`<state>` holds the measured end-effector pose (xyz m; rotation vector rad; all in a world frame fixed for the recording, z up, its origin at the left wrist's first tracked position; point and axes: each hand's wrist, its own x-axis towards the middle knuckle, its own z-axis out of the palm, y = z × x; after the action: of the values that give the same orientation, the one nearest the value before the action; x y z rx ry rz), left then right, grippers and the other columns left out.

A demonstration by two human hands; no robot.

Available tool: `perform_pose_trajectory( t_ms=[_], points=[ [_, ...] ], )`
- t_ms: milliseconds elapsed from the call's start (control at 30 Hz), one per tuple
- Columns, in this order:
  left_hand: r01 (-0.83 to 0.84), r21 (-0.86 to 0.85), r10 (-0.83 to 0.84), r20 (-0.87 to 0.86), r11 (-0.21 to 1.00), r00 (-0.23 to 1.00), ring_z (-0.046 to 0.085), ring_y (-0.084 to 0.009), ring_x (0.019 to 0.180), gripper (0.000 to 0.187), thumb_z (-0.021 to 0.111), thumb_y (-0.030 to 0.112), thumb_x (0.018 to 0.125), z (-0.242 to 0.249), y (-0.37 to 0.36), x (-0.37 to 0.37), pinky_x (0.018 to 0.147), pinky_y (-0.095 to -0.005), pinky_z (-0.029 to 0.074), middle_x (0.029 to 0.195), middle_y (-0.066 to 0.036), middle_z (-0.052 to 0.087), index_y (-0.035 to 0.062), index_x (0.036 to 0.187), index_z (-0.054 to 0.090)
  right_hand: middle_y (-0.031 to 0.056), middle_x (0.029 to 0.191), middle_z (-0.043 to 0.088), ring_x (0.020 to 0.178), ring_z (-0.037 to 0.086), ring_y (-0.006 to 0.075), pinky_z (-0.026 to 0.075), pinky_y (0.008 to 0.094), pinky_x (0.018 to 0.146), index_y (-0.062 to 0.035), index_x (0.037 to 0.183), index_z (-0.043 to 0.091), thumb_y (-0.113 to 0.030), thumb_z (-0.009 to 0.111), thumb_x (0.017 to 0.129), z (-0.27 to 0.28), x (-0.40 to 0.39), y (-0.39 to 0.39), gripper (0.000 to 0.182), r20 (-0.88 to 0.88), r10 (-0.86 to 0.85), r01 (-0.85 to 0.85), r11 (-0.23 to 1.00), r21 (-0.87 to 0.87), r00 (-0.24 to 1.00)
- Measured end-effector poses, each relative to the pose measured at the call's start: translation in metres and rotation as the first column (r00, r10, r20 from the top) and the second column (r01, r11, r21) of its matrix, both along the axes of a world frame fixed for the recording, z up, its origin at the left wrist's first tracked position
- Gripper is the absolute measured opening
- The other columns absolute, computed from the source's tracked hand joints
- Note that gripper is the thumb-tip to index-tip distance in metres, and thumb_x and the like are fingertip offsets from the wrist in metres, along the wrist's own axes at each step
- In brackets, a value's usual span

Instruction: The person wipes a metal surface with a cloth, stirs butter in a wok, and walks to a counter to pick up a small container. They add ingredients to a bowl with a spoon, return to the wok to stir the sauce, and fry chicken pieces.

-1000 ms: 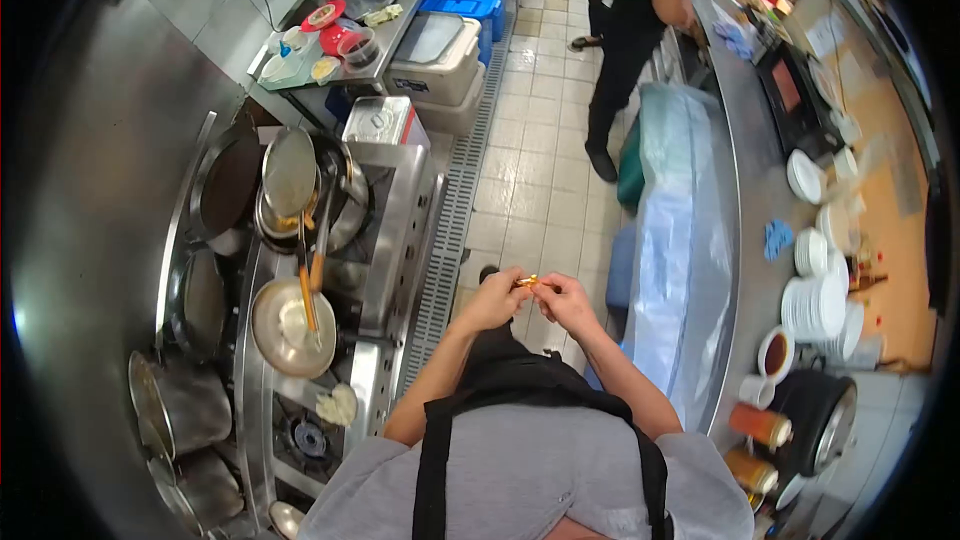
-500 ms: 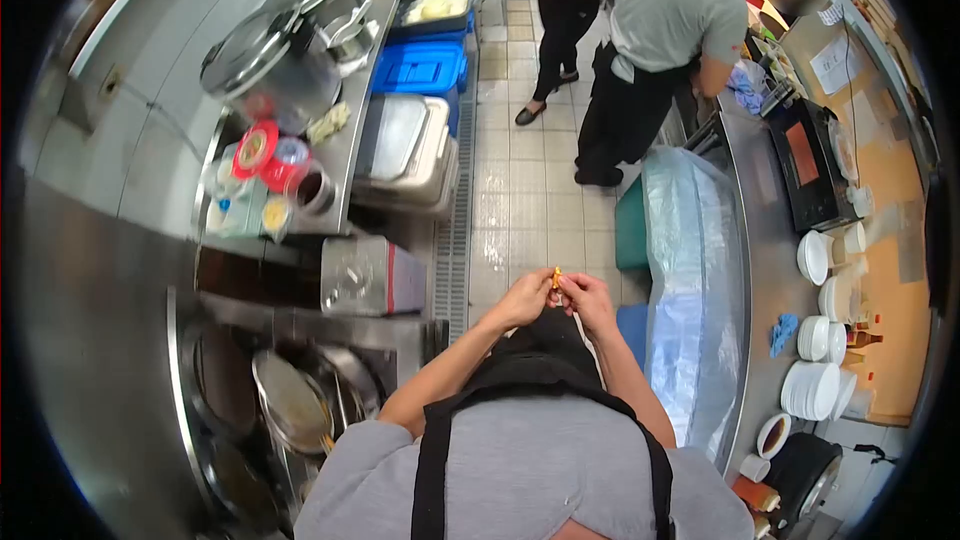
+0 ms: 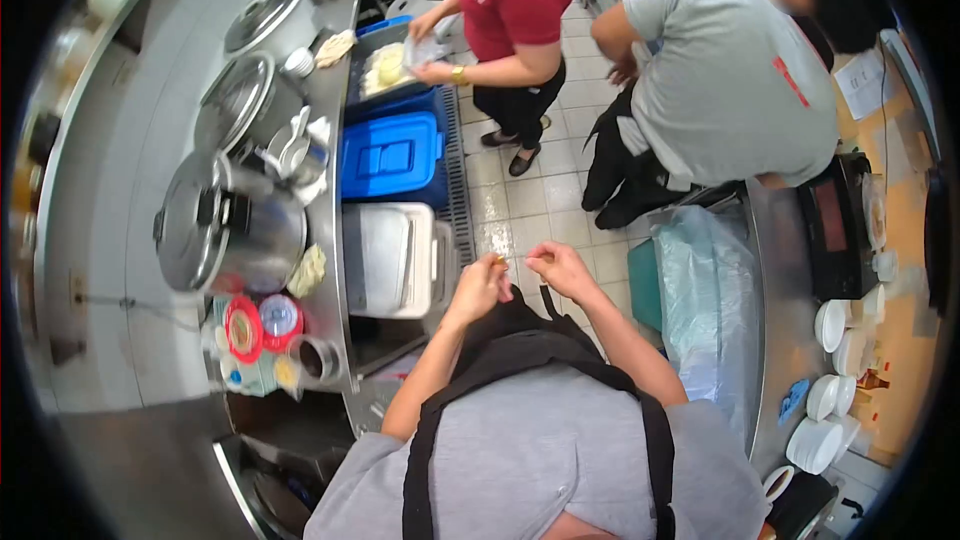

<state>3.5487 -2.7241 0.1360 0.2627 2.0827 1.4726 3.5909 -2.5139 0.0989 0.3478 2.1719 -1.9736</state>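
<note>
In front of my dark apron, my left hand (image 3: 480,290) is closed, its fingertips pinching a small orange-yellow item (image 3: 499,260). The item is too small for me to tell its kind. A short gap away, my right hand (image 3: 562,271) is also closed, thumb and fingers pressed together. Whatever sits in that pinch, if anything, cannot be made out. Both hands are in the air above the tiled floor (image 3: 515,202).
Left counter: large lidded pots (image 3: 235,225), red-rimmed containers (image 3: 243,328). Below it stand a blue-lidded bin (image 3: 392,155) and a white bin (image 3: 420,260). Ahead, a person in red (image 3: 510,0) holds a plastic bag; another in grey (image 3: 730,80) bends over the right counter (image 3: 785,340), where bowls (image 3: 822,395) stand.
My hands have moved apart; the orange-yellow item is now in the left one. My view has shifted forward. The person in red now reaches over the tray, and the person in grey leans lower.
</note>
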Motion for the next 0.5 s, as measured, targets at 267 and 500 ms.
perform_pose_trajectory(
  t_ms=[267, 500],
  points=[
    [0.108, 0.111, -0.118, 0.084, 0.988, 0.989, 0.064, -0.0135, 0.06, 0.02, 0.042, 0.012, 0.111, -0.005, 0.079, -0.201, 0.055, -0.0291, 0.051, 0.077, -0.007, 0.064, -0.0011, 0.105, 0.057, -0.0036, 0.081, 0.064, 0.071, 0.055, 0.0054, 0.046, 0.0245, 0.063, -0.0042, 0.107, 0.073, -0.013, 0.069, 0.099, 0.178, -0.198, 0.153, 0.012, -0.087, -0.104, 0.098, 0.992, -0.074, 0.991],
    [0.403, 0.079, -0.405, 0.015, 0.912, 0.914, 0.064, -0.0184, 0.059, 0.021, 0.042, 0.006, 0.102, 0.005, 0.244, -0.362, 0.057, -0.0357, 0.052, 0.075, -0.011, 0.064, -0.0048, 0.113, 0.056, -0.0038, 0.085, 0.061, 0.075, 0.053, 0.0025, 0.042, 0.0204, 0.064, -0.0012, 0.117, 0.072, -0.007, 0.064, 0.099, 0.278, -0.304, 0.288, 0.02, -0.335, -0.239, 0.312, 0.932, 0.184, 0.912]
  ],
)
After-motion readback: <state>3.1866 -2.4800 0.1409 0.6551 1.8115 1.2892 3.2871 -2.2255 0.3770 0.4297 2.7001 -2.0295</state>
